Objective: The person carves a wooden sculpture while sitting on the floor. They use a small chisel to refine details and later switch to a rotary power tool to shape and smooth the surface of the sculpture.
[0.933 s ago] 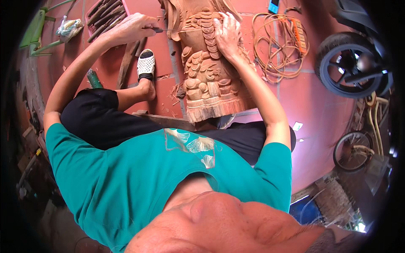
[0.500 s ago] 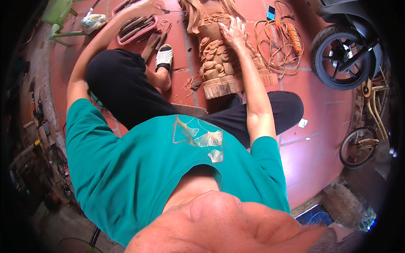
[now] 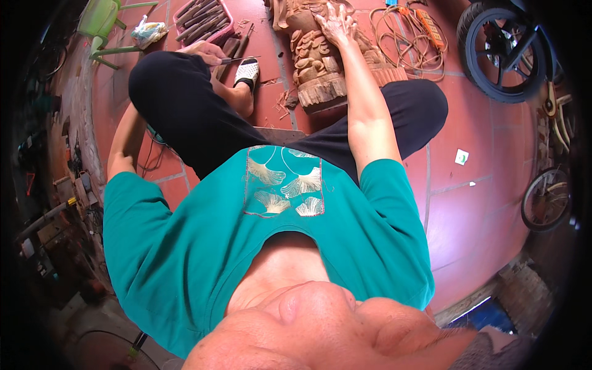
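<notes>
A large carved wooden piece [image 3: 314, 58], with rounded relief and a rough, uncut base, lies on the tiles in front of me. My right hand [image 3: 338, 26] rests on its upper part, fingers spread and holding nothing. Beyond my left knee, my left hand [image 3: 208, 53] is closed around a slim carving chisel [image 3: 246, 58]; its thin tip points right, above my sandal. Part of that hand is hidden behind the knee. Close to it is a pink basket [image 3: 230, 28] filled with several wood-handled chisels [image 3: 200, 20]. Another chisel [image 3: 245, 40] lies on the floor beside the basket.
Wood chips [image 3: 282, 111] are scattered by the carving's base. An orange power strip [image 3: 430, 28] and coiled cord [image 3: 394, 44] lie right of it, near a motorbike wheel [image 3: 501, 52]. A green plastic chair [image 3: 98, 21] and a plastic bag [image 3: 150, 32] are far left.
My left hand has come down from above the basket toward my left knee, chisel in its fingers. My right hand stays on the carving. The whole view has shifted slightly.
</notes>
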`<action>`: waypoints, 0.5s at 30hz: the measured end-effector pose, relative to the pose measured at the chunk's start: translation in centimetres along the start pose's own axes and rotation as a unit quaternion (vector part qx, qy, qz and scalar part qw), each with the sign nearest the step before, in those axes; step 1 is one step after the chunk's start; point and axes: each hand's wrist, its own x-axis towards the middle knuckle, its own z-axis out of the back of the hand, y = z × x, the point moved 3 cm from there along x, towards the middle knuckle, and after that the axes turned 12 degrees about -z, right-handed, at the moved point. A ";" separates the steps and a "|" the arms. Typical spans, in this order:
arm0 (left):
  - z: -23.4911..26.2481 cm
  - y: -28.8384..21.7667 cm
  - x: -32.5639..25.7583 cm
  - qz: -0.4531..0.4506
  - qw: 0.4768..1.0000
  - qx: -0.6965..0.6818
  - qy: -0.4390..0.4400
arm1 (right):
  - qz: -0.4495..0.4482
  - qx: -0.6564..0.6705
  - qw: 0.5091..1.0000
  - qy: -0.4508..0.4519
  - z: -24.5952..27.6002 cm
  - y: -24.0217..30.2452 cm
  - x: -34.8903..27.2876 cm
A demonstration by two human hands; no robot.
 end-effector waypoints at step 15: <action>-7.6 -8.1 -6.0 0.065 0.993 0.098 -0.013 | 0.103 -0.034 0.983 -0.147 -1.6 1.4 2.4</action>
